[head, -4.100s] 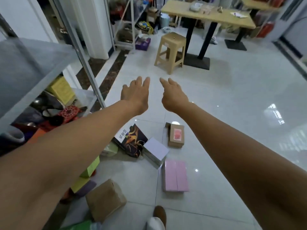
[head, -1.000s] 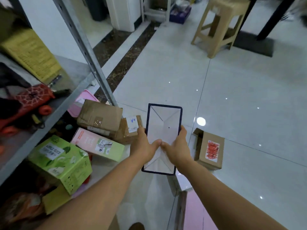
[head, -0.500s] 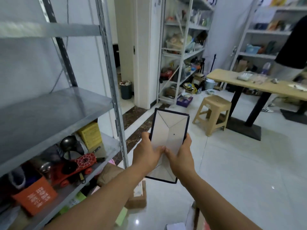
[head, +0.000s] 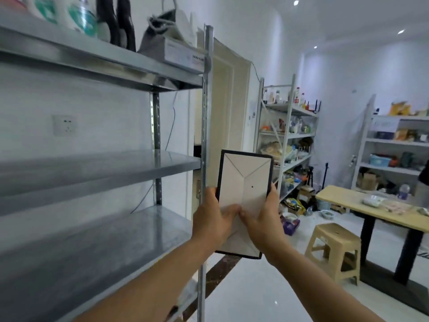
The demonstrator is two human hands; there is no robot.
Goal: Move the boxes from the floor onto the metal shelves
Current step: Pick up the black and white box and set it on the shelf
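I hold a flat rectangular box (head: 245, 182) upright in front of me, its white underside with fold lines and a dark rim facing me. My left hand (head: 212, 219) grips its lower left edge and my right hand (head: 262, 223) grips its lower right edge, thumbs meeting on the white face. The box is just right of the front upright post (head: 204, 140) of the metal shelves (head: 97, 173) on my left. Two bare metal shelf boards sit at about the level of my hands. The floor boxes are out of view.
The top shelf holds a grey bag (head: 162, 36) and bottles. A beige plastic stool (head: 334, 247) and a wooden table (head: 371, 205) with black legs stand to the right. More cluttered shelving (head: 285, 140) lines the far wall.
Both hands picked the box up off the floor and raised it. My view has lifted from the floor boxes to the upper shelves, with the box now at shelf height.
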